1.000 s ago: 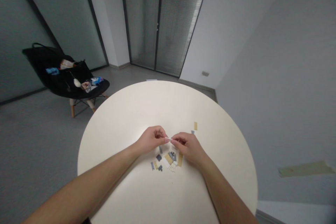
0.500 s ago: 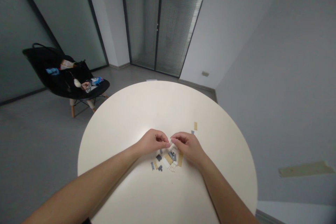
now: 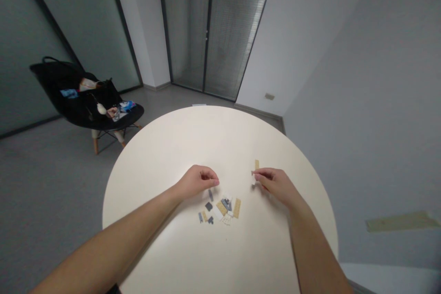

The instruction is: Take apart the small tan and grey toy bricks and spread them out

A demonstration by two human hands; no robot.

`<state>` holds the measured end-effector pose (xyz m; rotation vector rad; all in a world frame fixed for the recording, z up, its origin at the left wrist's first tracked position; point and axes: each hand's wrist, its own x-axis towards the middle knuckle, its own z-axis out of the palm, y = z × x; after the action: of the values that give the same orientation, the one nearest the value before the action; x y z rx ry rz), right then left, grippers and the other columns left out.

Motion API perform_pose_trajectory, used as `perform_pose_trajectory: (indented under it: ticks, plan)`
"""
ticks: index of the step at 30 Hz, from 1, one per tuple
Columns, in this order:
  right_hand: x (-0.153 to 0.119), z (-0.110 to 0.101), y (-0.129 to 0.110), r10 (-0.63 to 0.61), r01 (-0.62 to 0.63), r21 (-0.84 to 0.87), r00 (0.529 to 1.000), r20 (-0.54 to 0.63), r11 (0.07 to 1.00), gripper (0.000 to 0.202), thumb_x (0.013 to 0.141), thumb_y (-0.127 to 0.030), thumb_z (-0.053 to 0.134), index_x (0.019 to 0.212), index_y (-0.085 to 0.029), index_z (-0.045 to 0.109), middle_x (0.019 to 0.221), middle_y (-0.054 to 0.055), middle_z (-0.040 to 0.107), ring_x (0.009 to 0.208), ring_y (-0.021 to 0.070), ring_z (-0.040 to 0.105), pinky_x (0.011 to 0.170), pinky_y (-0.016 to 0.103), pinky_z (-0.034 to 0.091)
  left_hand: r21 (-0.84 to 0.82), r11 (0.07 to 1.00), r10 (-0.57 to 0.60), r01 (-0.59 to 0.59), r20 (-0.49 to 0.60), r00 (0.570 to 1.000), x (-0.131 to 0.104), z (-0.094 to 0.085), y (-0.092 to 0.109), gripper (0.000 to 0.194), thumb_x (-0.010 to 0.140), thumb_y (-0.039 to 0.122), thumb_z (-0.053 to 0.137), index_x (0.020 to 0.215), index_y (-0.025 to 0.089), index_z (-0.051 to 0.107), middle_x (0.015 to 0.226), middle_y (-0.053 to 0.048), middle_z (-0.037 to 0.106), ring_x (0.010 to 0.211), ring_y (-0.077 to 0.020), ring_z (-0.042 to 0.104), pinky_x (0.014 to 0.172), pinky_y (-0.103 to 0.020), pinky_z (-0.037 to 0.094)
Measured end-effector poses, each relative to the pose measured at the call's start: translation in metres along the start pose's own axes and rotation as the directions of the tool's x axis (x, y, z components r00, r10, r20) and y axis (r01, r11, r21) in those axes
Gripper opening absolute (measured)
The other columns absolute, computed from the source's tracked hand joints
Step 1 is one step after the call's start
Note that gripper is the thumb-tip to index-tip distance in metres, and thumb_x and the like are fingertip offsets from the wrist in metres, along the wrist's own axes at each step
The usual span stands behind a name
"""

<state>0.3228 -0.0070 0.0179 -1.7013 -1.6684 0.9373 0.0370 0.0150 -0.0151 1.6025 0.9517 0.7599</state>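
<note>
My left hand (image 3: 198,183) is closed in a pinch just above the left side of a loose pile of small toy building bricks. Whatever its fingertips hold, if anything, is too small to make out. To the right of the pile, my right hand (image 3: 275,186) pinches a small white brick (image 3: 254,183) low over the table. A tan plate piece (image 3: 257,164) lies just beyond its fingertips, beside a small grey piece (image 3: 252,173). The pile includes another tan plate (image 3: 237,208), a dark grey piece (image 3: 208,206) and a white piece (image 3: 217,213).
The bricks lie on a round white table (image 3: 165,147). Beyond it at the left stands a black chair (image 3: 76,115) with a bag and packets on it. Glass doors (image 3: 193,32) are at the back, and a grey wall (image 3: 379,124) is on the right.
My hands have come apart from above the pile. The right one has moved right to beside the tan and grey pieces; the left one has shifted slightly left and away.
</note>
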Motion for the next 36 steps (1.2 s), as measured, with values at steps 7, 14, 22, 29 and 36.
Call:
perform_pose_trajectory:
  ticks: [7, 14, 22, 29, 36]
  plan:
    - [-0.001, -0.006, 0.007, -0.021, 0.064, -0.310, 0.990, 0.140, 0.948, 0.027, 0.075, -0.035, 0.055, 0.075, -0.016, 0.074, 0.070, 0.004, 0.070, 0.064, 0.0170, 0.058, 0.059, 0.026, 0.040, 0.026, 1.000, -0.008, 0.009, -0.011, 1.000, 0.000, -0.002, -0.002, 0.025, 0.074, 0.036, 0.068, 0.075, 0.011, 0.070, 0.062, -0.002, 0.063, 0.056, -0.0110, 0.053, 0.056, -0.023, 0.040]
    - [0.001, -0.005, 0.008, -0.001, 0.050, -0.418, 0.993, 0.116, 0.907, 0.027, 0.076, -0.032, 0.051, 0.074, -0.018, 0.073, 0.064, 0.004, 0.068, 0.059, 0.0162, 0.056, 0.059, 0.027, 0.038, 0.046, 0.999, -0.010, 0.010, -0.006, 1.000, 0.001, -0.002, -0.002, 0.025, 0.074, 0.037, 0.068, 0.074, 0.012, 0.070, 0.061, -0.002, 0.063, 0.056, -0.0115, 0.054, 0.056, -0.023, 0.041]
    - [0.000, -0.005, 0.005, 0.013, 0.038, -0.451, 0.994, 0.108, 0.892, 0.026, 0.077, -0.031, 0.051, 0.076, -0.018, 0.073, 0.069, 0.004, 0.069, 0.064, 0.0169, 0.058, 0.060, 0.027, 0.038, 0.091, 0.996, -0.001, 0.000, 0.005, 1.000, 0.001, -0.003, -0.004, 0.025, 0.076, 0.037, 0.067, 0.076, 0.012, 0.071, 0.064, -0.003, 0.065, 0.058, -0.0122, 0.055, 0.056, -0.023, 0.041]
    - [0.003, 0.000, 0.010, 0.002, 0.030, -0.460, 0.998, 0.068, 0.887, 0.019, 0.075, -0.029, 0.055, 0.075, -0.018, 0.071, 0.069, 0.004, 0.069, 0.062, 0.0160, 0.058, 0.059, 0.026, 0.037, 0.168, 0.986, 0.007, -0.017, 0.057, 0.998, -0.002, -0.002, -0.001, 0.020, 0.074, 0.033, 0.068, 0.076, 0.013, 0.072, 0.061, -0.001, 0.063, 0.055, -0.0098, 0.049, 0.053, -0.021, 0.036]
    - [0.004, 0.003, 0.009, 0.013, 0.013, -0.479, 0.999, 0.050, 0.878, 0.018, 0.075, -0.029, 0.056, 0.074, -0.018, 0.071, 0.069, 0.004, 0.068, 0.063, 0.0161, 0.057, 0.058, 0.025, 0.037, 0.275, 0.927, 0.137, -0.257, 0.389, 0.911, -0.012, -0.002, 0.016, 0.015, 0.073, 0.029, 0.072, 0.078, 0.015, 0.077, 0.071, -0.004, 0.067, 0.067, -0.0130, 0.058, 0.062, -0.021, 0.043]
